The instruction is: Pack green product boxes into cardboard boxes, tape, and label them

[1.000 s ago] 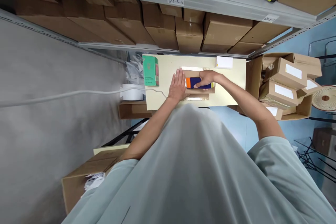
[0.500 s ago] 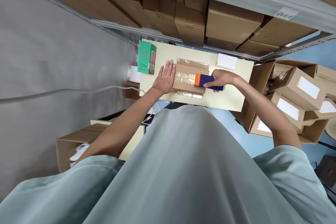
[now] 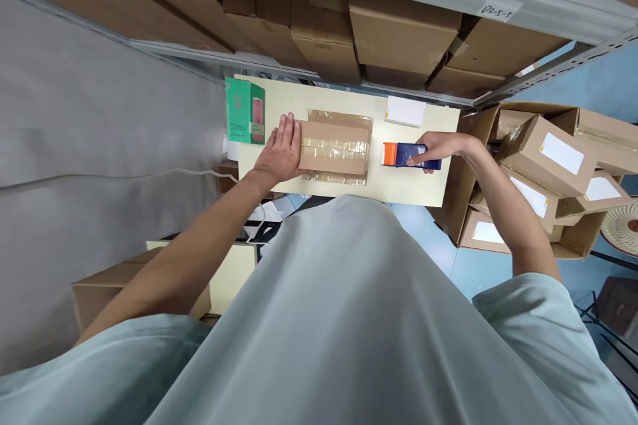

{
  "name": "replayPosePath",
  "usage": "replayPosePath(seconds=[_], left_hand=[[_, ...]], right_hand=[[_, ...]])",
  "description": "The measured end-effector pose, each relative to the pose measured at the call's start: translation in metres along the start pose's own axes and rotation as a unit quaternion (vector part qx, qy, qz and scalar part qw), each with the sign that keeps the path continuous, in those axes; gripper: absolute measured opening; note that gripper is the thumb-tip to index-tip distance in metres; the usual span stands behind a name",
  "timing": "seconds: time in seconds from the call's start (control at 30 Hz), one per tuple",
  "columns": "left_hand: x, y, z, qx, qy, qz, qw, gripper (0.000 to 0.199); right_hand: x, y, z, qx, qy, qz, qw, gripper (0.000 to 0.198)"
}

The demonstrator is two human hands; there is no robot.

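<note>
A small brown cardboard carton [image 3: 333, 163] lies on the cream tabletop in front of me, with shiny clear tape along its middle and its long edges. My left hand [image 3: 280, 153] rests flat against the carton's left end, fingers stretched out together. To the right of the carton, my right hand [image 3: 428, 150] grips a narrow blue-and-orange box [image 3: 405, 155], its orange end pointing left. This box is apart from the carton, at or just above the tabletop. I cannot tell whether it touches the table.
A green box [image 3: 244, 111] stands at the table's left end. A white box [image 3: 405, 111] lies near the back edge. Brown cartons [image 3: 403, 33] fill the shelf behind. To the right, a large open carton [image 3: 461, 179] holds several labelled boxes. A grey wall [image 3: 114, 126] borders the left.
My right hand has moved the blue-and-orange box rightward off the carton, so the tape strip shows fully. The left hand stays at the carton's left end. The whole view has shifted.
</note>
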State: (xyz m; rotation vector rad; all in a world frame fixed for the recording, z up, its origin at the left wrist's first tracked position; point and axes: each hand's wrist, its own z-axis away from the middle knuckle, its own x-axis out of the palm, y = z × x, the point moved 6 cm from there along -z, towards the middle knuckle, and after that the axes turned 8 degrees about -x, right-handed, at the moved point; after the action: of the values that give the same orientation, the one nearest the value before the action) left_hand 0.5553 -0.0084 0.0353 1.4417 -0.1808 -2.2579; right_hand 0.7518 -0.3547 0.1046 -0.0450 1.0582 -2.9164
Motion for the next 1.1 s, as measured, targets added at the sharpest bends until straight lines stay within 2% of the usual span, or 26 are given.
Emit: replayPosePath(seconds=[0.13, 0.27, 0.4, 0.53, 0.7, 1.1], left_hand=[[0.002, -0.002, -0.001, 0.004, 0.008, -0.003, 1.0, 0.129], [0.005, -0.004, -0.001, 0.014, 0.013, -0.005, 1.0, 0.133], [0.007, -0.006, -0.001, 0.016, 0.016, -0.008, 1.0, 0.139], [0.007, -0.006, -0.002, 0.017, 0.011, -0.006, 1.0, 0.14], [0.006, -0.004, 0.0, 0.018, 0.006, -0.005, 1.0, 0.14], [0.0, 0.005, 0.006, 0.028, -0.01, -0.004, 1.0, 0.15]], right_hand=[[-0.003, 0.013, 0.002, -0.005, 0.005, -0.011, 1.0, 0.066], [0.0, 0.02, -0.01, 0.016, 0.019, 0.021, 0.999, 0.064], [0.003, 0.012, -0.022, 0.043, 0.034, 0.106, 0.993, 0.056], [0.011, -0.006, -0.028, 0.091, 0.07, 0.215, 0.97, 0.043], [0.034, -0.026, -0.04, 0.133, 0.137, 0.264, 0.945, 0.027], [0.097, -0.049, -0.053, 0.219, 0.277, 0.23, 0.907, 0.034]])
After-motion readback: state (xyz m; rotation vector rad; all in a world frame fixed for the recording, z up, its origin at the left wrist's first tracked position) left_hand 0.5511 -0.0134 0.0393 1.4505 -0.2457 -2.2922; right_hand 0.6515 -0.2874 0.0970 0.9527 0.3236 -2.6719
